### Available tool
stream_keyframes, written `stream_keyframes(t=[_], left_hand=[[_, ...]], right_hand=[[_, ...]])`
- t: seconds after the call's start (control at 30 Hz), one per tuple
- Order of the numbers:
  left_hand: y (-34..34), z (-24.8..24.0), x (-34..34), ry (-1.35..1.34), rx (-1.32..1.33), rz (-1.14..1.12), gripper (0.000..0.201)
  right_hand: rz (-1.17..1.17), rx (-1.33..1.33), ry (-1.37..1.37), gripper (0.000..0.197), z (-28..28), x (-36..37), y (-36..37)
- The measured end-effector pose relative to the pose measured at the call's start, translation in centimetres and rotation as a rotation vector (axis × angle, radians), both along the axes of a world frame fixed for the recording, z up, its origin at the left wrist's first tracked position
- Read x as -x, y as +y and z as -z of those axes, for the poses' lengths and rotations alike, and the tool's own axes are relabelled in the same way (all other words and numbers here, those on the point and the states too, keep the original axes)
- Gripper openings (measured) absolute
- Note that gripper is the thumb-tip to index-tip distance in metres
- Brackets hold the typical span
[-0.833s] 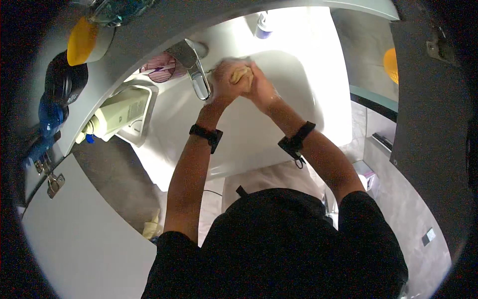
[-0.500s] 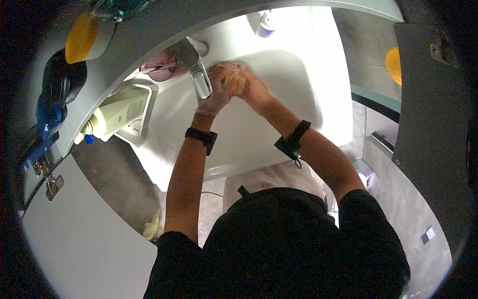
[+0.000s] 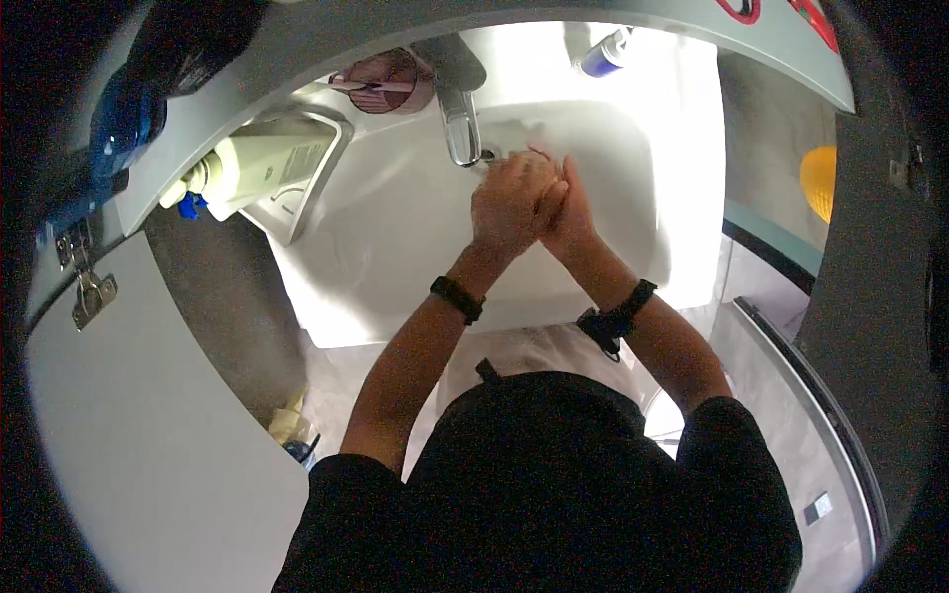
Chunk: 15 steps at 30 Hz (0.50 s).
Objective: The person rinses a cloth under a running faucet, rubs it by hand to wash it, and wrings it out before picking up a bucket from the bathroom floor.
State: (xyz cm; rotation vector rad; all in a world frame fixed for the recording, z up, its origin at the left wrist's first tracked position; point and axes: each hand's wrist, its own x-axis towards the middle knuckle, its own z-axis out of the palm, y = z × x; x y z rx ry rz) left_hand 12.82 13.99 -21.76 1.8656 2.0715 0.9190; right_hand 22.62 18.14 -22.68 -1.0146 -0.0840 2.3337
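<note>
Both hands up front, together over the white sink [image 3: 623,188], just short of the faucet [image 3: 461,128]. Left hand [image 3: 512,206] lies back-up, its fingers bent over and overlapping the right hand [image 3: 573,212]. Right: outer edge turned toward the camera, visible fingers fairly straight and close together, rest covered by the left. Gap between the palms is hidden, so can't tell how far either set of fingers is closed or whether something is pinched in there.

Thin red strip [image 3: 538,151], slightly curved, shows just beyond the fingertips; too small to ID, can't tell if it's touching them.

Faucet: shiny chrome, flat and blocky, angled down over the basin; its lower end sits near the left fingertips, slightly to the left. Small round fitting [image 3: 489,155] right beside that end. Sink: glossy, smooth, soft gray shadows inside, glare on the right side and front rim.

Black band on the left wrist, bulkier black one on the right.

Around it: pale green bottle [image 3: 267,170] on its side on a white tray [image 3: 341,133], left edge; pinkish round cup [image 3: 386,84] behind, left of the faucet; blue-and-white bottle [image 3: 605,56], tilted, at the back right.
</note>
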Motion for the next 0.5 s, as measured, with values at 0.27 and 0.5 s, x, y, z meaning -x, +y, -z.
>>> stream_keyframes(t=[0.27, 0.5], left_hand=[[0.0, 0.7, -0.6, 0.231, 0.098, 0.223, 0.016], [-0.1, 0.6, 0.3, 0.162, 0.21, 0.292, 0.013]], right_hand=[[0.037, -0.085, 0.203, 0.028, 5.2, -2.2, -2.7], [-0.027, 0.189, 0.193, 0.031, 6.5, -3.0, -3.6]])
